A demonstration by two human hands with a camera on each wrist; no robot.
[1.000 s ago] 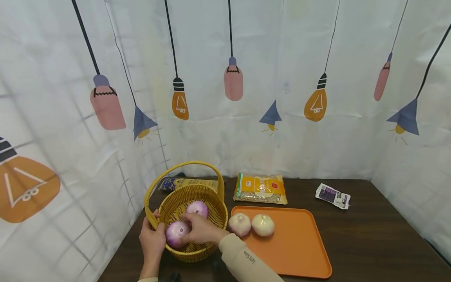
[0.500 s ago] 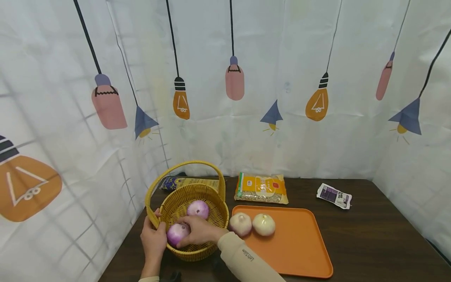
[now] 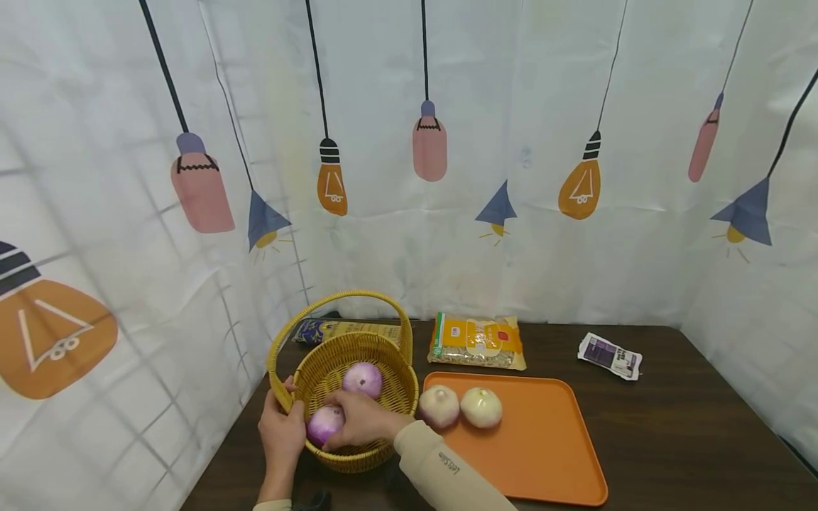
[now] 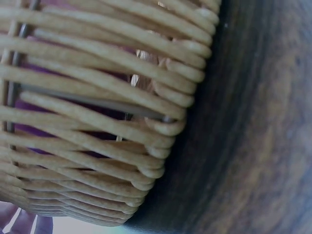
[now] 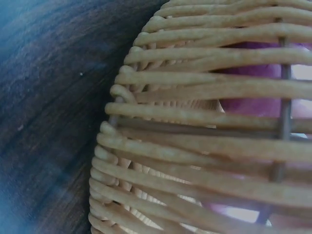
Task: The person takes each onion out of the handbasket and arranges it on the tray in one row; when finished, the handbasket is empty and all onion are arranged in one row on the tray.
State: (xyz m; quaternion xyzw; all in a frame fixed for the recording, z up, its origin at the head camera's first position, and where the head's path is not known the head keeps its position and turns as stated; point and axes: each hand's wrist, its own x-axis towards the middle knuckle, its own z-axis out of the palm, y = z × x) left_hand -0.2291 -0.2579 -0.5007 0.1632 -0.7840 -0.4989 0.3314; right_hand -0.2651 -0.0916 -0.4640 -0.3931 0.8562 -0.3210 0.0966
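Observation:
A yellow wicker basket (image 3: 358,465) with a tall arched handle stands at the table's left. My left hand (image 3: 282,431) grips its left side where the handle meets the rim; some fingers (image 4: 23,225) show at the lower left of the left wrist view. Inside the basket, my right hand (image 3: 361,419) holds a purple onion (image 3: 324,424) near the left wall, fingers and thumb around it. Another purple onion (image 3: 362,380) lies further back in the basket. In both wrist views the basket's weave (image 5: 195,87) fills much of the picture, with purple showing through the gaps.
An orange tray (image 3: 543,440) lies right of the basket, bearing two pale onions, a left one (image 3: 439,407) and a right one (image 3: 482,407). Behind are a yellow grain bag (image 3: 476,342), a blue-and-yellow packet (image 3: 345,329) and a small white-purple packet (image 3: 610,356). A printed curtain (image 3: 383,248) encloses the table.
My right hand and its onion have sunk slightly deeper into the basket. The left hand keeps its grip. The whole head view has shifted a little.

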